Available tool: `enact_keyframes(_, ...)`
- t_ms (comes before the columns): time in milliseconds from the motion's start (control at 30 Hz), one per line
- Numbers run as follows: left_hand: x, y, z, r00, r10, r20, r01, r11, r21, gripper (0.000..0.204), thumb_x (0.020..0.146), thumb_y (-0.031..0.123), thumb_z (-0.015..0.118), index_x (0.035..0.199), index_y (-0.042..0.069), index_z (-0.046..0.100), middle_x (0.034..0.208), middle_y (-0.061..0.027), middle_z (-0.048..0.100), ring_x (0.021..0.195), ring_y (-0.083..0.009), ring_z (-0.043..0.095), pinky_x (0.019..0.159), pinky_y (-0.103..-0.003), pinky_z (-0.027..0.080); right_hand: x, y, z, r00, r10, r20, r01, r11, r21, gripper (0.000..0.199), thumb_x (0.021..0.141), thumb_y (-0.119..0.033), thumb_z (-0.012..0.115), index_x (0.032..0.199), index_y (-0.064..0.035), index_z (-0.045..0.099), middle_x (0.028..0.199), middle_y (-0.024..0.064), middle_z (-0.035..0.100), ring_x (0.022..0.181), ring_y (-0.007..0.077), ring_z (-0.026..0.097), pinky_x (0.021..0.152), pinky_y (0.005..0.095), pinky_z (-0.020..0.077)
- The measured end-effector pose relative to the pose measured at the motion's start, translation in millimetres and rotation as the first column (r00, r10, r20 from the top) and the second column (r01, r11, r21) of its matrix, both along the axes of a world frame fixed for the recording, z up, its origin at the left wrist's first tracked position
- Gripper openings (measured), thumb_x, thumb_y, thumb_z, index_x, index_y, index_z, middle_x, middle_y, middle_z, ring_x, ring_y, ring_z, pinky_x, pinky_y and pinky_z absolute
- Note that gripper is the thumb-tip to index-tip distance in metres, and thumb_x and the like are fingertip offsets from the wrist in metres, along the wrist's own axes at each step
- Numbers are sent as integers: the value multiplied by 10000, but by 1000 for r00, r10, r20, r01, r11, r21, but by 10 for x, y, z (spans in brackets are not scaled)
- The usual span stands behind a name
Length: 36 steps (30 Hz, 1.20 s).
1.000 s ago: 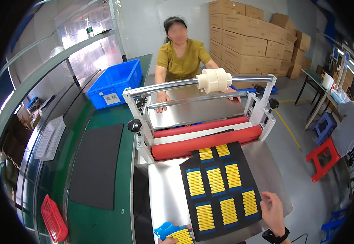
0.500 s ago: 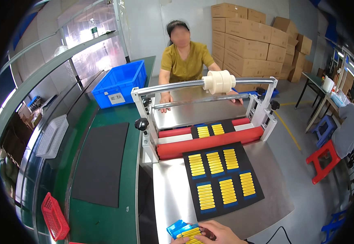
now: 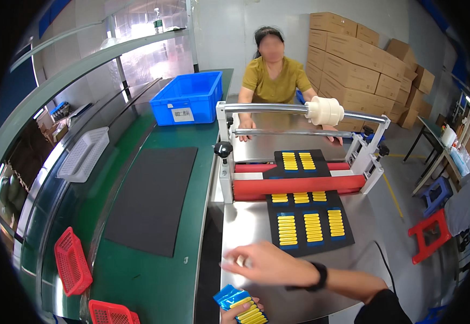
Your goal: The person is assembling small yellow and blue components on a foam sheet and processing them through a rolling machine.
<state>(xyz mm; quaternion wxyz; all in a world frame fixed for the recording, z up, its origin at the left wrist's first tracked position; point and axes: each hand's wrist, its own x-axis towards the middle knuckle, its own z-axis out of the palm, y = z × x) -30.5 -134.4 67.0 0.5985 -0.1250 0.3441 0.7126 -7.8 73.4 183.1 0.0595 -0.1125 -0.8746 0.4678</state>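
My left hand at the bottom edge holds a blue packet of yellow strips. My right hand, with a black watch on its wrist, reaches leftward over the steel table with fingers apart and nothing in it, just above the packet. Beyond it a black sheet carrying rows of yellow strips lies partly under the red rollers of a laminating machine, and its far end shows past them. A person in a mustard shirt stands across the machine with both hands on the far table.
A green conveyor with a black mat runs on the left. On it are a blue bin, a white basket and red baskets. Cardboard boxes are stacked behind, and red and blue stools stand at the right.
The black sheet has moved away from me into the rollers. My right hand left the sheet's near right corner and swung left over the table, toward the packet in my left hand.
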Motion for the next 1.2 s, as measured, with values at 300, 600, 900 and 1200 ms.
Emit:
enact_keyframes(300, 204, -262, -51, 998, 9, -66, -9, 1000, -4, 310, 844, 66, 678, 1136, 11, 591, 983, -147, 668, 887, -294, 681, 785, -390, 577, -1782, -42, -163, 959, -283, 10, 283, 956, -78, 761, 877, -348, 696, 1284, 211, 379, 942, 333, 641, 942, 420, 680, 804, 419, 547)
enact_keyframes(600, -83, -246, -195, 995, -38, 95, 12, 965, 261, 283, 871, 123, 665, 1109, -25, 624, 939, -159, 683, 852, -295, 683, 773, -400, 573, -2291, 216, -571, 934, -354, -59, 169, 577, -799, 917, 791, -297, 814, 1436, 86, 287, 1154, 180, 563, 945, 190, 588, 782, 320, 502)
enact_keyframes(900, 188, 22, -84, 995, 24, -97, -15, 995, 95, 309, 844, 74, 684, 1127, -33, 623, 961, -163, 686, 868, -317, 692, 752, -410, 588, -2239, 16, -206, 967, -207, -145, 117, 876, -468, 898, 834, 10, 496, 1563, 5, -28, 1250, 413, 525, 1132, 450, 601, 990, 416, 461)
enact_keyframes(1200, 677, 314, 257, 925, -67, -373, 150, 969, 198, 429, 770, 0, 690, 1164, 35, 522, 944, -177, 647, 835, -300, 617, 730, -394, 506, -1047, 398, 417, 856, 8, -517, -171, 948, -269, 900, 793, 89, 430, 1595, -50, 46, 668, 268, 551, 589, 357, 580, 633, 454, 461)
